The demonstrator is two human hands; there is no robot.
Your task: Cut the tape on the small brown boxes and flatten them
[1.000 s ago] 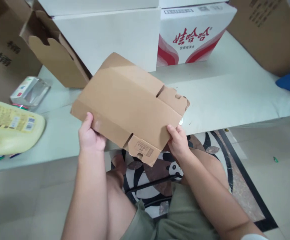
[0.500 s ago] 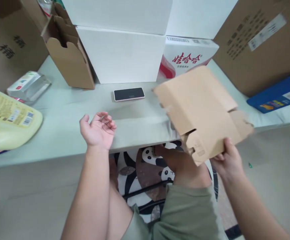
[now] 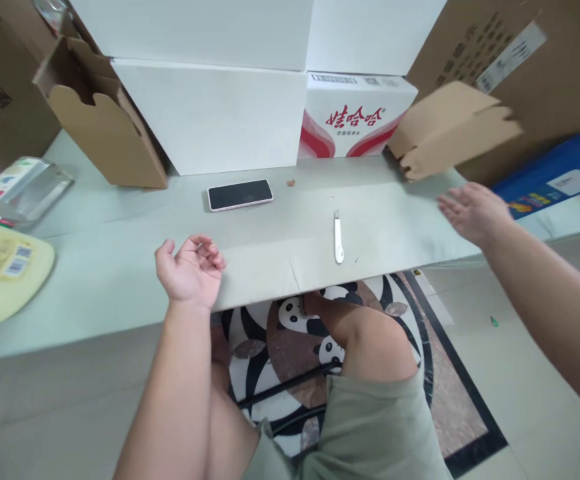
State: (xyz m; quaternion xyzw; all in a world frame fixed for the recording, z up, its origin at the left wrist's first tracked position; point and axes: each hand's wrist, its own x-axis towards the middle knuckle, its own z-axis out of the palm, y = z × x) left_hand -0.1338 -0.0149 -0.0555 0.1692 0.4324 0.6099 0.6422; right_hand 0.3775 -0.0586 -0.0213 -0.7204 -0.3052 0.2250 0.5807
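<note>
My left hand (image 3: pixel 191 268) rests palm up over the front of the table, fingers loosely curled and apart, holding nothing. At the right, my right hand (image 3: pixel 475 210) is open, with its fingers stretched toward the flattened cardboard box (image 3: pixel 457 130) and apart from it. That brown box is blurred, tilted against the white water carton (image 3: pixel 357 117) and the big brown carton. Between my hands lies a white utility knife (image 3: pixel 338 239). A smartphone (image 3: pixel 241 195) with a dark screen lies farther back, left of a small brown scrap (image 3: pixel 291 183).
White boxes (image 3: pixel 210 117) are stacked at the back. An upright open cardboard box (image 3: pixel 107 133) stands to their left. A clear plastic pack (image 3: pixel 25 190) and a yellow jug (image 3: pixel 7 277) sit at the left. A blue package (image 3: pixel 553 180) leans by the large brown carton (image 3: pixel 565 80).
My right hand carried the flattened box from in front of me to the back right and let go. My left hand released it earlier and stayed put. The phone and knife came into view.
</note>
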